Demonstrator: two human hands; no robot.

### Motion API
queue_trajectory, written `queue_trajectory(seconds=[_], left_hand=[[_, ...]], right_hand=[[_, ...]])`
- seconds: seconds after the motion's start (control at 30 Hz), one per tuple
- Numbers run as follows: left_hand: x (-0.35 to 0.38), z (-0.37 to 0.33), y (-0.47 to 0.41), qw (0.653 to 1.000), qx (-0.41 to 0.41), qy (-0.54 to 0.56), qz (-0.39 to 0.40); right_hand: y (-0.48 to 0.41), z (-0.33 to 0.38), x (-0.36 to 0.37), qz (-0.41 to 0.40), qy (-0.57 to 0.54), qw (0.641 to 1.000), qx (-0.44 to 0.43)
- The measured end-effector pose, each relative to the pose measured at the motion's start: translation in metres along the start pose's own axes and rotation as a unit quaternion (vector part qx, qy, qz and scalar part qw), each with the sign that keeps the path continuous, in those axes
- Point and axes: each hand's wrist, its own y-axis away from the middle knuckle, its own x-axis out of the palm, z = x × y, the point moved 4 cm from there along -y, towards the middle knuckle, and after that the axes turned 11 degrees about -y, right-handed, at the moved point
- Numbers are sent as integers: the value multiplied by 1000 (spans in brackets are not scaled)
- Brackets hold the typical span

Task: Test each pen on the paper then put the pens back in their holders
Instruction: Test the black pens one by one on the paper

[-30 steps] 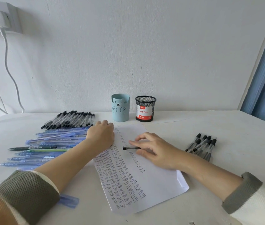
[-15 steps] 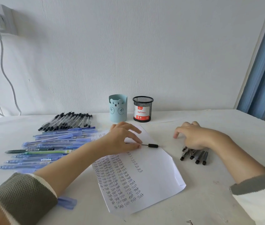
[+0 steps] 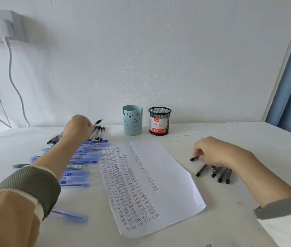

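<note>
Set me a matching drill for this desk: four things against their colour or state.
Things
1. bear holder
2. mesh holder
3. left hand
4. right hand

States
A. pinches a black-capped pen to the right of the paper
B. pale blue
C. holds a blurred pen above the back row of pens
D. black, with a red-and-white label

Pairs: 1-B, 2-D, 3-C, 4-A

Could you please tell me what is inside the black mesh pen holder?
No pens show above the rim of the black mesh holder; its upper mesh looks empty. Its label covers the lower part.
</note>
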Motion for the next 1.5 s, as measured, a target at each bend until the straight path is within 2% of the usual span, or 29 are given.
queue_trajectory(seconds=[0.07, 0.17, 0.23, 0.3, 0.37, 0.43, 0.5, 0.57, 0.7, 0.77, 0.97, 1.07, 1.13, 1.17, 1.27, 1.4, 1.5], left_hand=[[12, 18, -5, 999, -41, -12, 14], [21, 26, -7, 999, -32, -27, 14], [16, 19, -3, 999, -23, -46, 15], [4, 2, 3, 997, 2, -77, 21], [-9, -22, 12, 994, 66, -71, 41], [-15, -49, 28, 982, 168, -44, 74], [-9, -69, 53, 953, 265, -61, 135], [1, -76, 75, 925, 307, -101, 200], [18, -72, 88, 922, 287, -108, 239], [19, -73, 90, 924, 285, -105, 234], [20, -70, 91, 923, 287, -104, 234], [20, -72, 92, 927, 285, -106, 221], [19, -72, 93, 927, 286, -109, 217], [20, -72, 93, 927, 286, -109, 215], [20, -72, 93, 929, 283, -109, 211], [21, -71, 92, 931, 281, -106, 208], [22, -71, 91, 930, 282, -109, 208]], right_hand=[[-3, 3, 1, -7, 1, 1000, -15], [-4, 12, -1, -54, -12, 997, -59], [-2, 24, -4, -117, -65, 983, -127], [2, 34, -5, -137, -170, 959, -182], [2, 39, -3, -129, -250, 940, -195], [5, 42, -2, -126, -282, 933, -185], [11, 48, -3, -105, -368, 907, -178], [14, 52, -5, -87, -442, 877, -166], [14, 54, -9, -129, -494, 848, -143], [14, 54, -10, -119, -544, 816, -151], [8, 55, -5, -43, -697, 698, -159], [7, 62, 7, -29, -723, 677, -132], [12, 73, 20, 50, -747, 654, -103], [14, 77, 26, 80, -739, 663, -91], [19, 84, 38, 92, -654, 747, -78], [22, 88, 45, 126, -642, 750, -96], [21, 86, 47, 113, -584, 795, -117]])
